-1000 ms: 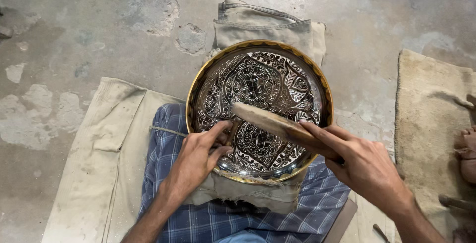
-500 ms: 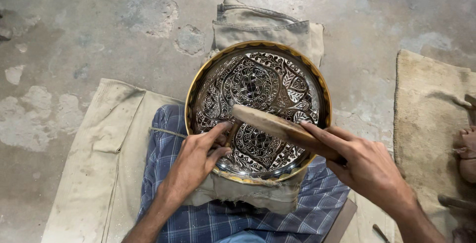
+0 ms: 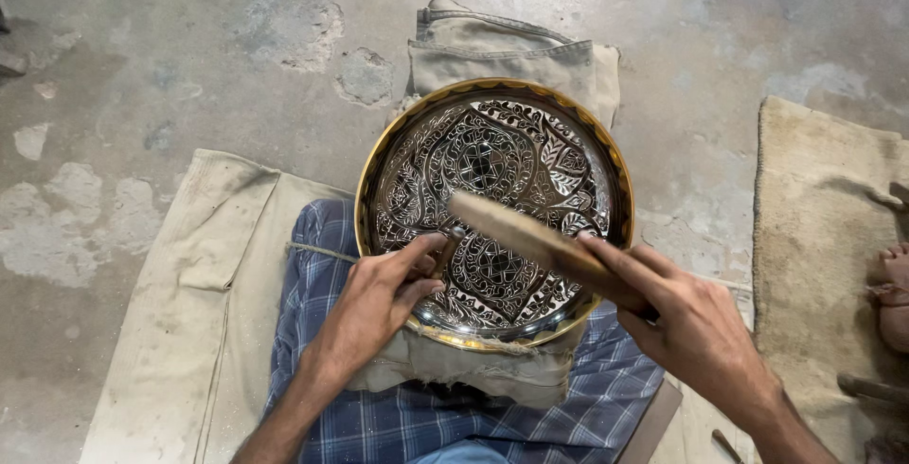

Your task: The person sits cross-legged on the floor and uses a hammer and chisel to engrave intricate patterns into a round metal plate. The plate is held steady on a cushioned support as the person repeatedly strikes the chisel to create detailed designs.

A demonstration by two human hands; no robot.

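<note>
Left hand [image 3: 379, 298]: pinching a thin metal punch [image 3: 445, 251] against the round engraved brass tray [image 3: 492, 208]
Right hand [image 3: 696, 327]: gripping a flat wooden mallet [image 3: 540, 241] over the tray

The far half of the plate [image 3: 492, 142] lies open from above. Its near half is crowded: the wooden stick [image 3: 540, 244] slants across it, held by the right hand [image 3: 696, 331], and the left hand [image 3: 379, 298] presses a small tool [image 3: 445, 251] at the near-left rim. Only a narrow gap stays between the hands. The floor [image 3: 189, 57] to the left and beyond is open. On the right, a mat [image 3: 814, 237] carries clutter at its edge. A folded cloth [image 3: 511, 47] sits behind the plate.
</note>
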